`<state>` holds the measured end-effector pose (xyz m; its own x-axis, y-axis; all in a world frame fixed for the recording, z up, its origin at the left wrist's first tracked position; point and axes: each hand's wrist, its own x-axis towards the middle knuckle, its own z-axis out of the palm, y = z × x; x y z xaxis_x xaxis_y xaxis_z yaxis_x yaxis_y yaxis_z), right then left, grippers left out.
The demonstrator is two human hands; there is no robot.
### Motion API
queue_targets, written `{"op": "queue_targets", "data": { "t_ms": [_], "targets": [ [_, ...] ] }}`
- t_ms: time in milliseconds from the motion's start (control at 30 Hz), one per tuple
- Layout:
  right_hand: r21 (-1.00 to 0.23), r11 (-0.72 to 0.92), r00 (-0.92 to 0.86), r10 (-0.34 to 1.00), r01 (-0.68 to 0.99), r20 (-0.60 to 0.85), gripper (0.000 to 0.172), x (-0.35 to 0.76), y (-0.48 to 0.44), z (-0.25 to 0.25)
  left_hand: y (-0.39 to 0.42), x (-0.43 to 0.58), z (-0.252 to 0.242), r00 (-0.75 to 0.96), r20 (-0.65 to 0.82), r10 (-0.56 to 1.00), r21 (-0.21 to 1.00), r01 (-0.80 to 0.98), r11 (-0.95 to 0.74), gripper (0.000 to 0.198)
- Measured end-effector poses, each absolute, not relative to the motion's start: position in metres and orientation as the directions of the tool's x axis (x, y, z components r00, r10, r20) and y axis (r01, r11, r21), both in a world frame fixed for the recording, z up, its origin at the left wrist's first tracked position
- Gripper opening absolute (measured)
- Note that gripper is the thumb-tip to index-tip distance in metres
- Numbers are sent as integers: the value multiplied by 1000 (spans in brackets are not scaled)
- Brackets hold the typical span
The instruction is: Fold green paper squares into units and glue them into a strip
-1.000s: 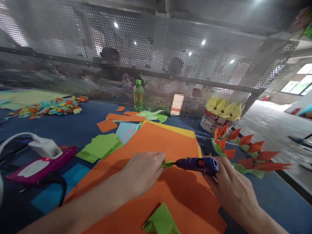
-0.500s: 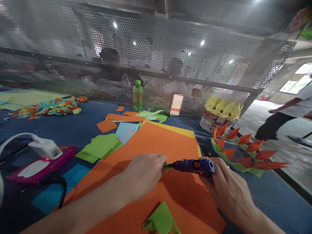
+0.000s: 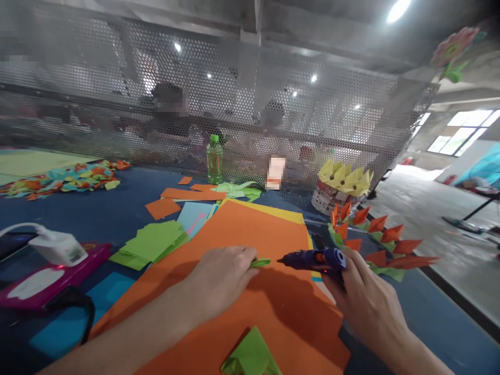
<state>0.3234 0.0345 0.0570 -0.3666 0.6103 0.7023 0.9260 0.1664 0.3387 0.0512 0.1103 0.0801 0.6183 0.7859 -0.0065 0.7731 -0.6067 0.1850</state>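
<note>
Since a second ago the glue gun point(image 3: 312, 259) has drawn back: its nozzle, then touching the green piece point(image 3: 260, 262), now sits just clear of it with a small gap between. Both meet at the frame's centre, above the big orange sheet point(image 3: 250, 291), which seems to serve as a work mat shielding the blue table point(image 3: 97, 213).

At centre the left hand point(image 3: 221, 276) is closed narrow, knuckles up, pinching the green piece so that only its tip pokes out toward the nozzle, presumably to keep fingers away from the hot end. From lower right the right hand point(image 3: 361, 299) wraps the gun's grip, barrel level and pointing left at the piece.

Right of the gun lies an orange-and-green folded chain point(image 3: 371, 245), with a yellow paper crown point(image 3: 344, 179) behind it. At bottom centre lies a folded green shape point(image 3: 250, 357); green squares point(image 3: 152, 242) are stacked left of centre. A bottle point(image 3: 214, 159) stands by the mesh screen point(image 3: 234, 104), and a charger point(image 3: 58, 247) rests on a pink case at far left.
</note>
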Motion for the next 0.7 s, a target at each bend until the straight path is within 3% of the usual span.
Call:
{"op": "queue_targets", "data": {
  "t_ms": [167, 233, 367, 433, 500, 700],
  "targets": [
    [39, 28, -47, 724, 999, 688, 39, 361, 12, 58, 112, 52, 79, 623, -18, 782, 194, 769, -609, 14],
    [-95, -100, 138, 751, 990, 645, 44, 385, -3, 61, 112, 52, 79, 629, -18, 777, 201, 764, -613, 12],
    [-353, -464, 570, 760, 813, 313, 61, 439, -37, 64, 113, 51, 76, 633, -9, 774, 218, 756, -616, 8],
    [-446, -528, 635, 761, 723, 128, 66, 465, -53, 62, 114, 50, 74, 639, 7, 769, 228, 748, -624, 8],
    [-441, -588, 679, 731, 678, 68, 67, 485, -67, 58, 115, 49, 70, 645, 25, 764, 236, 739, -632, 11],
    [-287, -651, 703, 696, 703, 146, 62, 500, -72, 46, 118, 47, 64, 640, 44, 767, 223, 742, -632, 13]
  ]
}}
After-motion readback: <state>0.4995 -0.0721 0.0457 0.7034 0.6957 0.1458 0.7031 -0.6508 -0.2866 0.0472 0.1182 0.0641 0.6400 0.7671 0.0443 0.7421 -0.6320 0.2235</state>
